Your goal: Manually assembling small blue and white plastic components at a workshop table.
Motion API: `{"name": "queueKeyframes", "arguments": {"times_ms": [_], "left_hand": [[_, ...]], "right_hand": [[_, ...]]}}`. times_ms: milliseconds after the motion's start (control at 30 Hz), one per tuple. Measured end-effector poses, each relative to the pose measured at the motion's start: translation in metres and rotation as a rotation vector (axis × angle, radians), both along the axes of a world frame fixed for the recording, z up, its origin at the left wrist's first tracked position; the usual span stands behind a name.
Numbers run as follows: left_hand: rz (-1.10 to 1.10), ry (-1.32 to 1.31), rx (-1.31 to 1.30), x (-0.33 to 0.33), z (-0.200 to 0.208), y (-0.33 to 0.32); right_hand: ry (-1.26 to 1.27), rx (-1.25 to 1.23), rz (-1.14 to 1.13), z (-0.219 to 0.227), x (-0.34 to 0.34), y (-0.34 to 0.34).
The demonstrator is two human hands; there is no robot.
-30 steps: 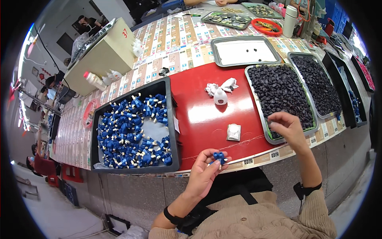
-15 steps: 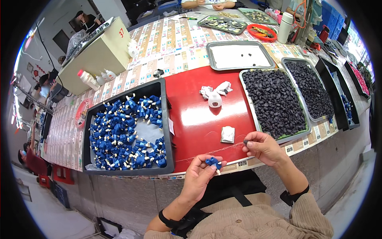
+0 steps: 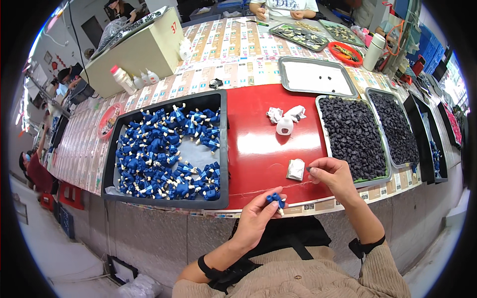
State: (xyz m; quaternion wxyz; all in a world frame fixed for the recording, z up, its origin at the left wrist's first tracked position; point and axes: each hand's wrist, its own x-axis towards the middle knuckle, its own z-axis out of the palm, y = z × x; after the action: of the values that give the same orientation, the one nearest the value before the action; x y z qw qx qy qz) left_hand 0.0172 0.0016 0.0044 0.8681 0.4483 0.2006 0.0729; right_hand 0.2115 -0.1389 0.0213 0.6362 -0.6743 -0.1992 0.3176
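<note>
My left hand [image 3: 256,218] grips a small blue figurine part [image 3: 275,199] with pale ends, just off the near table edge. Thumb and fingertips of my right hand [image 3: 336,180] pinch a tiny dark piece [image 3: 309,169], held apart from the blue part. Beside that piece, a folded white cloth pad [image 3: 296,168] lies on the red board [image 3: 253,169]. To the left, a black tray [image 3: 224,149] holds many similar blue parts [image 3: 144,149]. Close to my right hand, a grey tray [image 3: 325,144] is filled with dark, lumpy pieces [image 3: 353,134].
A small white container [image 3: 284,126] and crumpled tissue [image 3: 297,113] sit mid-board. Behind are a white-lined tray [image 3: 308,74] with a few dark pieces and a red basket [image 3: 345,53]. White bottles [image 3: 124,79] stand left. Another person's hands [image 3: 298,15] are across the table.
The view has shifted, so the table sits farther right in it. My right hand has brought the dark piece closer to the white pad. Both hands keep their holds.
</note>
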Motion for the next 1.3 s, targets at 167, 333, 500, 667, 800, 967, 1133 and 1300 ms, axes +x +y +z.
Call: {"name": "queueKeyframes", "arguments": {"times_ms": [167, 333, 500, 667, 800, 967, 1133, 1300], "left_hand": [[-0.011, -0.010, -0.030, -0.002, -0.001, 0.001], [-0.016, -0.009, -0.037, -0.006, -0.005, 0.003], [-0.006, -0.018, -0.054, -0.009, -0.008, 0.004], [0.001, -0.029, -0.048, -0.011, -0.009, 0.006], [-0.003, -0.031, -0.055, -0.013, -0.010, 0.006], [-0.025, -0.016, -0.097, -0.015, -0.007, 0.008], [-0.025, -0.056, -0.131, -0.018, -0.008, 0.008], [-0.033, -0.144, -0.257, -0.020, -0.005, 0.009]], "right_hand": [[-0.085, -0.114, 0.040, 0.012, 0.010, 0.014], [-0.038, -0.171, 0.133, 0.020, 0.020, 0.024], [-0.075, -0.281, 0.161, 0.028, 0.018, 0.033], [-0.211, -0.407, 0.185, 0.030, 0.020, 0.037], [-0.293, -0.484, 0.218, 0.036, 0.022, 0.042], [-0.343, -0.518, 0.243, 0.036, 0.025, 0.043], [-0.148, -0.438, 0.216, 0.038, 0.024, 0.038], [-0.073, -0.330, 0.179, 0.030, 0.019, 0.033]]}}
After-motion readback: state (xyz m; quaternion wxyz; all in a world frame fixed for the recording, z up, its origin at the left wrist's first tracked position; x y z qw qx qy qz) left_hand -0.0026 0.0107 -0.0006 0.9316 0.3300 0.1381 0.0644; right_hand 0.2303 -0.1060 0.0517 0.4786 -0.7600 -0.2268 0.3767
